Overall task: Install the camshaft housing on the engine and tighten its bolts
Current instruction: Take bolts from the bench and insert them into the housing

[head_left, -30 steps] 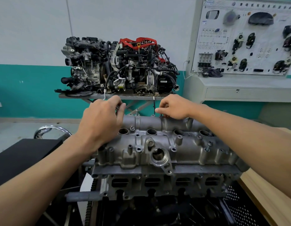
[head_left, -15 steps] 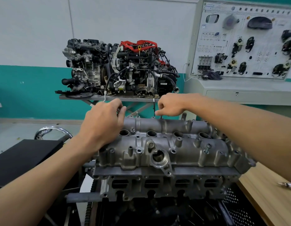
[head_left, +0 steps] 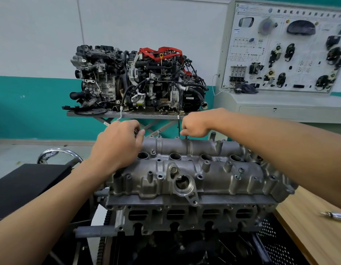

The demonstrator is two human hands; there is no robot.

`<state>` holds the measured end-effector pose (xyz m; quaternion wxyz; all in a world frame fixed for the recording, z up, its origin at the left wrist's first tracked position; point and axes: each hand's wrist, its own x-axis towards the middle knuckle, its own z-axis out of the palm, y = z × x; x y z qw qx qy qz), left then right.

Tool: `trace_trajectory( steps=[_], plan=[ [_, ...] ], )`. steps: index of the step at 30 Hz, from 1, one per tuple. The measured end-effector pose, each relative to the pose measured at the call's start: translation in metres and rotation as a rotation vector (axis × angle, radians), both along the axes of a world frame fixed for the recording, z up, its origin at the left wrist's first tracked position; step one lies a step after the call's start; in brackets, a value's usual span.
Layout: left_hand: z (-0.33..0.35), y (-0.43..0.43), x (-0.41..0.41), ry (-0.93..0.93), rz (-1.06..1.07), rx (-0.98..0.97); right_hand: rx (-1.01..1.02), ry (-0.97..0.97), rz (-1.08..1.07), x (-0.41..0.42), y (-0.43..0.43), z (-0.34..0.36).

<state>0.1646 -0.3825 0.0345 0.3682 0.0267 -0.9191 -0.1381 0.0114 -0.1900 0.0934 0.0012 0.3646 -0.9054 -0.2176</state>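
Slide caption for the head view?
Right hand pinches a far-edge bolt on the camshaft housing; left hand curled at its left corner.

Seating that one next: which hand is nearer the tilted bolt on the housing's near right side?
Right. The right hand is at the far edge, beyond and left of the tilted bolt; the left hand is at the left end of the housing.

no legible text, display board [head_left: 309,73] heading blurred

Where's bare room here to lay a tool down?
Free: the wooden bench between camshaft housing and metal tool; the black top at left. Crowded: the housing's far edge, where the left hand works and the right hand pinches a bolt.
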Motion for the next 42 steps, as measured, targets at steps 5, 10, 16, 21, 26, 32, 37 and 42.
trace_trajectory(
  steps=[5, 10, 16, 21, 26, 32, 37, 42],
  plan=[
    [0.010, -0.002, 0.005, -0.088, -0.126, 0.233, -0.097, -0.003, 0.071, -0.005, 0.006, -0.005],
    [0.010, -0.008, 0.011, -0.034, -0.264, 0.513, -0.121, -0.009, 0.104, -0.010, 0.007, -0.007],
    [0.008, -0.009, 0.010, -0.031, -0.278, 0.538, -0.195, 0.071, -0.038, -0.011, 0.006, -0.013],
    [0.008, -0.011, 0.008, -0.045, -0.284, 0.561, -0.021, 0.080, 0.004, -0.007, -0.006, 0.000],
    [0.009, -0.009, 0.008, -0.084, -0.287, 0.543, 0.014, 0.118, -0.064, -0.006, -0.010, -0.003],
    [0.018, -0.009, 0.009, -0.137, -0.328, 0.552, 0.045, 0.002, -0.045, 0.001, -0.005, 0.005],
    [0.023, -0.007, 0.008, -0.156, -0.367, 0.593, -0.059, 0.069, -0.045, 0.002, 0.000, -0.007],
    [0.031, 0.005, 0.009, -0.273, -0.433, 0.908, -0.089, 0.069, -0.094, 0.004, 0.003, -0.003]
  ],
)
